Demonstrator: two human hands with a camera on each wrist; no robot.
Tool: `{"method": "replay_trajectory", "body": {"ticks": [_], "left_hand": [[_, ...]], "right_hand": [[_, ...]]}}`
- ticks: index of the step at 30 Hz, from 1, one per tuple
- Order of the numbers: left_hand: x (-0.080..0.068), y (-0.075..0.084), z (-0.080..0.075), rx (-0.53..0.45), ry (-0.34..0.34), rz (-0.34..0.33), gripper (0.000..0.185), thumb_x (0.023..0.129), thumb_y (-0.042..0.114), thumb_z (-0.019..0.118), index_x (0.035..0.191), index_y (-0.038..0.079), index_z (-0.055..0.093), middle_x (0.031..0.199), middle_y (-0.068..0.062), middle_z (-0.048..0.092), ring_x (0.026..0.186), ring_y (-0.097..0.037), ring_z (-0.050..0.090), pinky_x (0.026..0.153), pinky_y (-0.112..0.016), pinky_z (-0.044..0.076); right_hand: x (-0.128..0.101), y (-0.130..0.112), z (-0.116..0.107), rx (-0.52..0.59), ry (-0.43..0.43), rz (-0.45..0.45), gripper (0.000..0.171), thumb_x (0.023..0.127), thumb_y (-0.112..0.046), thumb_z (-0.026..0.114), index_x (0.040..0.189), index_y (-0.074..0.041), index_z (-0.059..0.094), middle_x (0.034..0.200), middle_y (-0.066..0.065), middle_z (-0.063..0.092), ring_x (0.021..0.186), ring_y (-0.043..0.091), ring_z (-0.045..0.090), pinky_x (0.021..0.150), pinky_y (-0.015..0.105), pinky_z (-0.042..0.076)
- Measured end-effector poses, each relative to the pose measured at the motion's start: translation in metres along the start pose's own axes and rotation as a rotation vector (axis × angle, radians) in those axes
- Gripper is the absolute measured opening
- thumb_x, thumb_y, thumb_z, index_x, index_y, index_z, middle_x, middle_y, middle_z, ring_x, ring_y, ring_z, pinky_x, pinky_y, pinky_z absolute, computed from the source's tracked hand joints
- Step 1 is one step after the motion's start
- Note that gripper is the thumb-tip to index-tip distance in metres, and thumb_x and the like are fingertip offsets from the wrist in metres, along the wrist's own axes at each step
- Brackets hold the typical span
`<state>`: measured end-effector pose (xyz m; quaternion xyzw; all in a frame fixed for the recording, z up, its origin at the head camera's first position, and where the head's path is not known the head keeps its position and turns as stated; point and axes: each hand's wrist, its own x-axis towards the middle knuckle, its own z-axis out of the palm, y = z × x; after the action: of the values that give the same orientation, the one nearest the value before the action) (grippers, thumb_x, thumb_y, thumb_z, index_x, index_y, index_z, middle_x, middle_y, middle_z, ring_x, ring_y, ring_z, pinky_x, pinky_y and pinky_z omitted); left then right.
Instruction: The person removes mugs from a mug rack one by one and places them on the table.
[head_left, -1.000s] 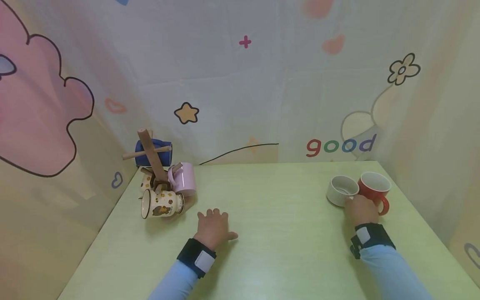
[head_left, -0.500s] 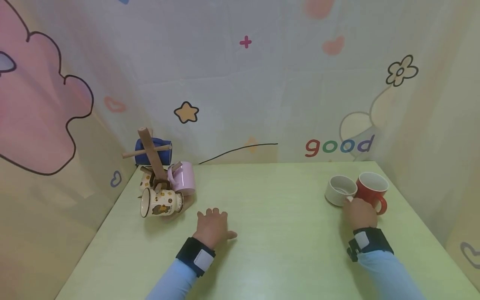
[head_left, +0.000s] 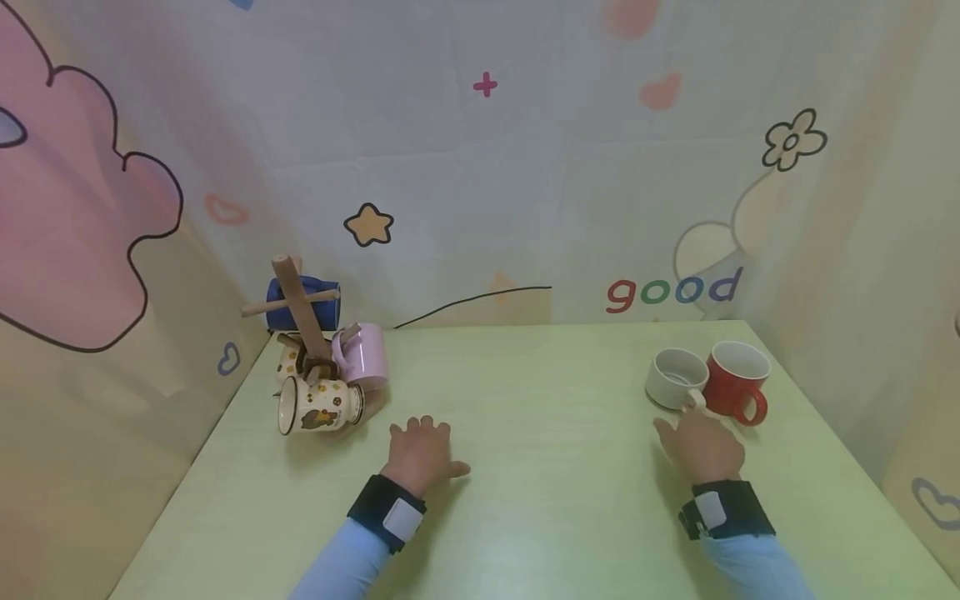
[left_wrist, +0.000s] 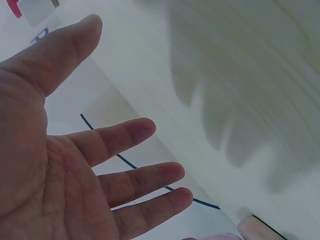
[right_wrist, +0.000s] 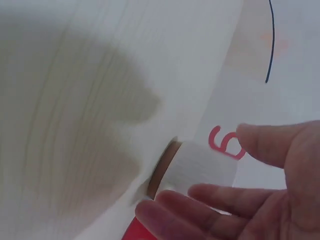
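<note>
My left hand (head_left: 420,451) lies flat on the pale green table (head_left: 540,500), fingers spread, holding nothing; its open palm (left_wrist: 55,170) fills the left wrist view. My right hand (head_left: 693,443) hovers open just in front of a white mug (head_left: 675,379) and a red mug (head_left: 737,377) that stand side by side at the right. The right wrist view shows the open fingers (right_wrist: 235,200) near the white mug (right_wrist: 200,167) and a red edge below it.
At the back left stands a tilted wooden mug rack (head_left: 300,312) with a blue mug (head_left: 303,304), a pink mug (head_left: 365,357) and patterned cream mugs (head_left: 321,406) around it. Printed cloth walls close in the table on three sides.
My right hand has let go of the white mug's handle and drawn back toward me, opening. The left hand has stayed flat on the table.
</note>
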<state>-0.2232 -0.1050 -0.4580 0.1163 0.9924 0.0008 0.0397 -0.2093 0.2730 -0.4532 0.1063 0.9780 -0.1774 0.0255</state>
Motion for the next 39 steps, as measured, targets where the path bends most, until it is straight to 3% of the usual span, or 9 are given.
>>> {"method": "replay_trajectory", "body": {"ticks": [2, 4, 7, 13, 24, 34, 39], "left_hand": [[0.0, -0.001, -0.001, -0.008, 0.0, -0.003, 0.066, 0.078, 0.057, 0.076, 0.117, 0.004, 0.066, 0.112, -0.02, 0.062, 0.105, -0.04, 0.057, 0.093, -0.062, 0.042], [-0.001, -0.001, -0.003, -0.019, -0.001, -0.005, 0.065, 0.079, 0.056, 0.077, 0.117, 0.004, 0.066, 0.111, -0.021, 0.062, 0.104, -0.04, 0.057, 0.091, -0.062, 0.043], [-0.002, -0.004, -0.007, -0.03, 0.008, -0.009, 0.065, 0.079, 0.055, 0.077, 0.117, 0.004, 0.066, 0.109, -0.02, 0.062, 0.101, -0.039, 0.059, 0.088, -0.059, 0.046], [-0.001, -0.014, -0.015, -0.054, 0.044, -0.014, 0.065, 0.08, 0.056, 0.075, 0.118, 0.004, 0.065, 0.107, -0.019, 0.062, 0.099, -0.039, 0.059, 0.084, -0.057, 0.048], [-0.006, -0.04, -0.044, -0.1, 0.111, -0.031, 0.071, 0.085, 0.055, 0.071, 0.129, 0.0, 0.061, 0.121, -0.026, 0.062, 0.108, -0.043, 0.06, 0.087, -0.059, 0.05], [-0.021, -0.07, -0.091, -0.201, 0.222, -0.098, 0.066, 0.088, 0.048, 0.072, 0.127, -0.004, 0.059, 0.113, -0.027, 0.062, 0.095, -0.041, 0.062, 0.075, -0.058, 0.054], [-0.031, -0.091, -0.115, -0.253, 0.302, -0.137, 0.068, 0.09, 0.043, 0.072, 0.135, -0.004, 0.052, 0.116, -0.029, 0.059, 0.096, -0.045, 0.06, 0.071, -0.058, 0.054]], "right_hand": [[-0.001, -0.006, 0.003, -0.021, -0.047, -0.044, 0.056, 0.098, -0.037, 0.054, 0.121, 0.014, 0.058, 0.084, 0.023, 0.066, 0.072, 0.037, 0.062, 0.059, 0.047, 0.051], [-0.003, -0.014, 0.005, -0.025, -0.104, -0.083, 0.057, 0.098, -0.037, 0.056, 0.123, 0.014, 0.058, 0.102, 0.03, 0.066, 0.089, 0.045, 0.064, 0.071, 0.055, 0.053], [-0.009, -0.026, 0.007, -0.032, -0.154, -0.152, 0.058, 0.096, -0.037, 0.059, 0.128, 0.012, 0.056, 0.123, 0.033, 0.059, 0.112, 0.051, 0.057, 0.085, 0.065, 0.047], [-0.019, -0.048, 0.012, -0.039, -0.182, -0.234, 0.058, 0.094, -0.038, 0.062, 0.129, 0.008, 0.058, 0.126, 0.031, 0.059, 0.119, 0.05, 0.053, 0.091, 0.064, 0.045], [-0.025, -0.064, 0.017, -0.054, -0.188, -0.264, 0.058, 0.094, -0.04, 0.064, 0.13, 0.004, 0.059, 0.125, 0.027, 0.062, 0.119, 0.048, 0.054, 0.093, 0.064, 0.044], [-0.026, -0.065, 0.02, -0.07, -0.189, -0.259, 0.057, 0.094, -0.04, 0.064, 0.13, 0.004, 0.06, 0.124, 0.027, 0.062, 0.118, 0.047, 0.055, 0.092, 0.064, 0.044], [-0.025, -0.065, 0.021, -0.072, -0.184, -0.263, 0.056, 0.094, -0.04, 0.064, 0.13, 0.003, 0.06, 0.124, 0.027, 0.062, 0.118, 0.047, 0.055, 0.093, 0.063, 0.045]]}}
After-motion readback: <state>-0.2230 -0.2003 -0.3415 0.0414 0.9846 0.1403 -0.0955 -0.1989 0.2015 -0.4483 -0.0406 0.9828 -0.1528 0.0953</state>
